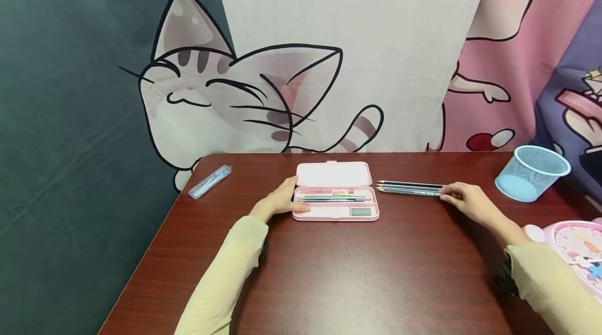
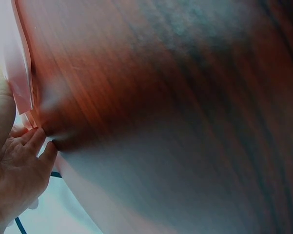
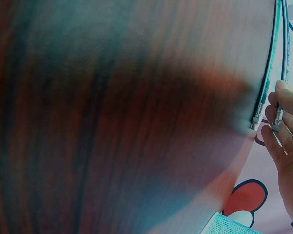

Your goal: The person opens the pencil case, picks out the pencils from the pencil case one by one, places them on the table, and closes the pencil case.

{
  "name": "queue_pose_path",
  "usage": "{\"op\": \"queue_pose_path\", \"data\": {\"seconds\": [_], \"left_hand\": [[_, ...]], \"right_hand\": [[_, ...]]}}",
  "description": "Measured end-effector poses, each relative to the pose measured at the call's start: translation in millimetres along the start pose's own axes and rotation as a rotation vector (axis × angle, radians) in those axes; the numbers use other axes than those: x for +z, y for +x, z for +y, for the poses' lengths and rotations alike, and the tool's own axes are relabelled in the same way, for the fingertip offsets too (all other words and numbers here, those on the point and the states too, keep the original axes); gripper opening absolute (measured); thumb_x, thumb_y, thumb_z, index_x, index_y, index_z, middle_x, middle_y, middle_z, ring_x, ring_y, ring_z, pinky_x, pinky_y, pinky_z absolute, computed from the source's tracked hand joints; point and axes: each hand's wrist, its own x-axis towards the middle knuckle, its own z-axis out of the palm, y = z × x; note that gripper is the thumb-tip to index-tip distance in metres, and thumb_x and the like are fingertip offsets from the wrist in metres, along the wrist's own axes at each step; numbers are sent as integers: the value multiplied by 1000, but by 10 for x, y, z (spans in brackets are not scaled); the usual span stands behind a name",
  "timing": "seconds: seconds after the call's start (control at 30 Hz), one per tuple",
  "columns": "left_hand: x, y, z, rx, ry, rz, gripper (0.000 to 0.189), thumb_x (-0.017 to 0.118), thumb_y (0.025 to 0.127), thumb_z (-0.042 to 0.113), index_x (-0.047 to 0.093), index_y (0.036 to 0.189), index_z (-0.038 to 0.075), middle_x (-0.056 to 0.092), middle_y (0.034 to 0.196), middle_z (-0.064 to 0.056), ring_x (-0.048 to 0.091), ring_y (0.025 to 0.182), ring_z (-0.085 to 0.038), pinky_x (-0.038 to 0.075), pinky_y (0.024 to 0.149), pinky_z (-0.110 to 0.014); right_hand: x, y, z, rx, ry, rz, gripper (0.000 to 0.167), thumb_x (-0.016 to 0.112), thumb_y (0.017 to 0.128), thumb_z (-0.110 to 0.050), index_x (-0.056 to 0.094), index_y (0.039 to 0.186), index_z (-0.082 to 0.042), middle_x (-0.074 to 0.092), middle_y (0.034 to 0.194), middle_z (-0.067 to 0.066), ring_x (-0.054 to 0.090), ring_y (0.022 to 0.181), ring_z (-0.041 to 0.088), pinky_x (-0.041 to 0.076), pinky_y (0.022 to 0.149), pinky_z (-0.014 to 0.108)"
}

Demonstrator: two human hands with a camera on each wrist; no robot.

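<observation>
An open pink pencil case (image 1: 322, 211) lies on the table with its lid (image 1: 334, 174) folded back. Several pencils or pens (image 1: 329, 198) fill its long compartment, and a grey-green block (image 1: 361, 211) sits in a small front one. My left hand (image 1: 280, 198) holds the case's left end, thumb over the front rim. To the right of the case, a few dark and teal pencils (image 1: 408, 188) lie side by side, points toward it. At their blunt ends my right hand (image 1: 463, 200) pinches a pencil (image 3: 285, 48); another pencil (image 3: 266, 83) lies just beside it.
A light blue mesh pen holder (image 1: 531, 173) stands at the back right. In front of it is a pink clock-like object (image 1: 562, 235), partly cut off. A clear bluish slim case (image 1: 209, 182) lies near the table's left edge. Printed cloth hangs behind the table.
</observation>
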Motion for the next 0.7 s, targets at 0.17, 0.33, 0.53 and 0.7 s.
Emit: {"op": "queue_pose_path", "data": {"seconds": [0.17,0.33,0.53,0.7], "left_hand": [[-5,8,-10,-35,8,-25,100,72,75,41,13,144,-2,22,148,-19,24,137,-28,27,108,-48],[-4,15,-20,-43,14,-31,101,72,75,42,13,145,0,21,149,-17,23,138,-27,27,108,-48],[-8,15,-16,-41,12,-28,101,72,75,41,13,145,0,22,148,-18,24,137,-27,27,107,-49],[5,17,-16,-48,23,-33,101,72,75,42,12,145,0,21,149,-17,23,138,-27,27,107,-50]], "right_hand": [[17,4,19,5,-30,-35,15,75,67,0,68,80,-5,65,76,4,54,66,6,44,60,18],[30,13,18,30,-63,-53,14,74,69,0,67,78,-8,62,75,3,56,66,10,46,60,28],[63,72,-59,49,-44,-19,14,74,69,1,67,77,-8,62,75,3,54,67,12,44,60,27],[185,188,-221,9,34,14,14,74,68,3,67,77,-6,62,74,2,54,67,10,43,61,22]]}}
